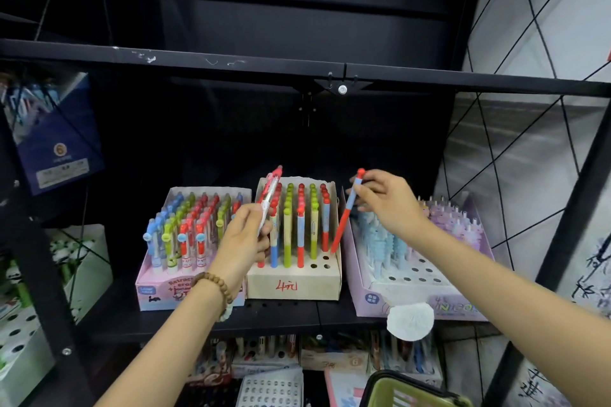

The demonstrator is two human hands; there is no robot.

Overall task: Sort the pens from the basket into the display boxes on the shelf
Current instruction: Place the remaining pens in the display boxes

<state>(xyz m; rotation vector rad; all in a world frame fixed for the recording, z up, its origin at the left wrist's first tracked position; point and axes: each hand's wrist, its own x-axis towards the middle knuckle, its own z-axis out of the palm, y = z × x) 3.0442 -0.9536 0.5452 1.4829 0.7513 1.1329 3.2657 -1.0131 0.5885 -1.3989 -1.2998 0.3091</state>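
- The black shelf (281,312) carried three display boxes side by side.
- The lilac box (355,277) stood on the right, with pale blue and purple pens in it.
- The pink box (150,296) stood on the left, packed with blue, green and red pens.
- The beige box (294,286) stood between them, with a few front holes bare.
- The green basket (396,377) showed at the bottom edge, well below the shelf.
- The right hand (386,203) pinched the red-and-blue pen (344,225) just under its red cap. The pen slanted down from the fingertips, its tip at the beige box's front right corner.
- The left hand (244,241) was curled round the lower part of a clear red-capped pen (269,196), whose top stuck up above the fingers.
- A bead bracelet (215,284) circled the left wrist.
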